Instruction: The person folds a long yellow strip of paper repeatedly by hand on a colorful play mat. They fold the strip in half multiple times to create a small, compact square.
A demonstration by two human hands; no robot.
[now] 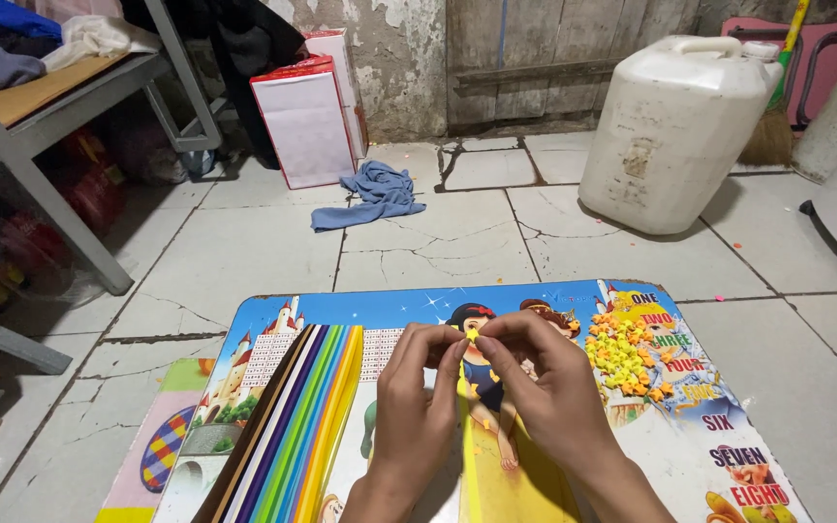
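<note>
My left hand [417, 407] and my right hand [544, 387] meet over a small cartoon-printed table [360, 315]. Together their fingertips pinch a narrow yellow paper strip [472, 335] at its folded top end. The strip's tail [465, 455] hangs down between my wrists. To the right of my right hand lies a pile of several small yellow and orange folded paper stars [627, 358]. A fanned stack of coloured paper strips [293, 426] lies on the table left of my left hand.
A big white plastic jerrycan [675, 126] stands on the cracked tiled floor at the back right, a broom [777, 116] beside it. A blue rag [375, 197] and a white-and-red box [304, 121] lie behind the table. A metal shelf frame [50, 165] stands at left.
</note>
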